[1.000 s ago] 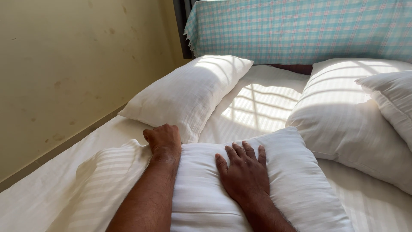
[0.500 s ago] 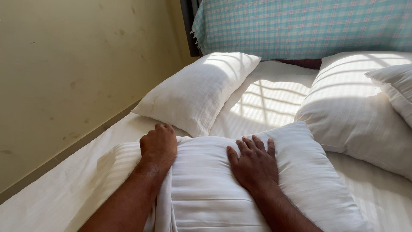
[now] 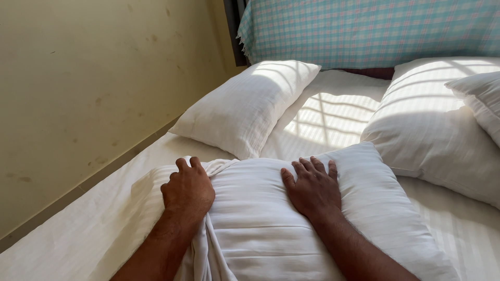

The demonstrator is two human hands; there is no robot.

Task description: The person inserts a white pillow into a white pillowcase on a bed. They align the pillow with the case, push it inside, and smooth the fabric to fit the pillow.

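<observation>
Head view: both hands [image 3: 188, 190] [image 3: 314, 188] press pillow [image 3: 260, 229] beneath.

Cut off at right edge — small pillow [image 3: 482, 101]; near pillow [image 3: 312, 229] clipped at bottom, fingertips of left hand [image 3: 187, 190] tucked into fabric.

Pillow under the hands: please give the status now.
Left hand gripping bunched cover. Right hand flat on the pillow. Second pillow just beyond, apart. Nothing on top.

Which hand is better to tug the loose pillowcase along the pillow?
Probably the left hand: its fingers already bunch the loose pillowcase. The right hand lies flat on the pillow.
</observation>
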